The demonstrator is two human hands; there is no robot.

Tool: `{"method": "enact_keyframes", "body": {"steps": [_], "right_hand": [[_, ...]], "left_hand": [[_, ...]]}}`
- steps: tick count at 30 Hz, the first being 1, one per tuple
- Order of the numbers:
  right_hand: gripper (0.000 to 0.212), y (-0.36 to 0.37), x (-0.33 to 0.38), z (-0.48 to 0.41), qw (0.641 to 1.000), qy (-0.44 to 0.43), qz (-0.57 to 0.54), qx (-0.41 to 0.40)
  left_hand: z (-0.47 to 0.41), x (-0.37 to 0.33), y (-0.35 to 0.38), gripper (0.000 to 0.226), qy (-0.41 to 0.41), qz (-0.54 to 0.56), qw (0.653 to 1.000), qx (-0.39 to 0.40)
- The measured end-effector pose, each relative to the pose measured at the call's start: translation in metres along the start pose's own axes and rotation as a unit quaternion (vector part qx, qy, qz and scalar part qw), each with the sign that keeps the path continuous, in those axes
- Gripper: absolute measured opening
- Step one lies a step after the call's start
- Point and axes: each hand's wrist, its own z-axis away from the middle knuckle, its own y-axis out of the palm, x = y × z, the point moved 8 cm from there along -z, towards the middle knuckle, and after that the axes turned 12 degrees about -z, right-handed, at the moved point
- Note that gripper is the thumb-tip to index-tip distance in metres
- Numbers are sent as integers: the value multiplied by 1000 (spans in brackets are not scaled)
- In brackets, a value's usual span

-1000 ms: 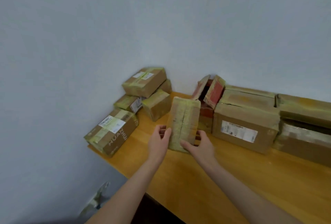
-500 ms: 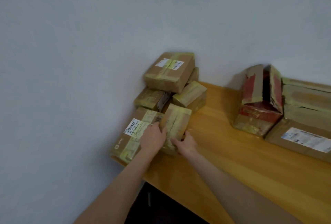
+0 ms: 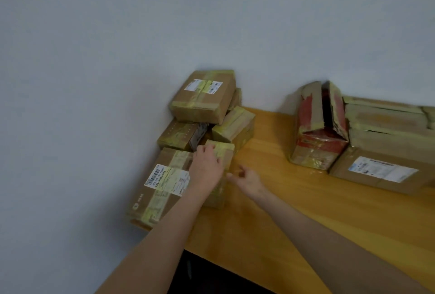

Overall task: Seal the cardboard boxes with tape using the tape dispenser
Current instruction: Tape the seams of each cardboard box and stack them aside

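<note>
Cardboard box pile (image 3: 179, 135): taped boxes stacked loosely in the corner at the left end of the table (image 3: 282, 211), against the wall. The top box (image 3: 203, 98) sits tilted on those below.
Labelled box (image 3: 160, 185): bottom of the pile, right at the table's left end. Whether its near corner overhangs, I cannot tell.
Left hand (image 3: 206, 166): arm reaches forward, palm down on the small box (image 3: 223, 152), fingers bent over its upper far edge, gripping it.
Small box: stands on a narrow side, pressed between the labelled box and bare table, already wrapped in yellowish tape.
Right hand (image 3: 247, 179): just beside the small box's right face, fingers loosely curled, holding nothing. Contact is too blurred to call.
Red box (image 3: 317, 133): well apart on the right, flaps standing open, apparently unsealed. More taped boxes (image 3: 381, 169) sit beside it.
Tape dispenser: not in view.
Risk, tipping: the small box has a narrow footing; once released it may fall flat toward the right hand's side.
Risk, pile: a push from the left hand could shift the tilted top box, or shove the labelled box off the table end.
Risk, task: the open box cannot be sealed until the dispenser is found.
</note>
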Motion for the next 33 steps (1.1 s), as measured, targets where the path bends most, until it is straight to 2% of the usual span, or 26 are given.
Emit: {"method": "enact_keyframes", "body": {"steps": [3,7,12,17,24,30,33], "right_hand": [[63,-62,6,12,993,-40,61,-90],[55,-138,-2,40,981,-50,101,-158],[49,-243,-33,88,963,-59,96,-246],[44,-345,-83,130,951,-66,81,-292],[50,-468,-165,171,947,-29,36,-319],[72,-562,-213,187,915,42,-37,-400],[82,-594,-229,185,902,60,-54,-423]], "left_hand": [[2,-41,2,43,44,6,999,-2],[16,-114,18,45,86,-11,996,18],[47,-230,35,43,169,3,985,30],[93,-341,61,43,217,4,976,29],[161,-450,96,43,225,23,973,52],[186,-511,103,55,284,19,958,42],[175,-542,102,65,317,-8,948,5]]}}
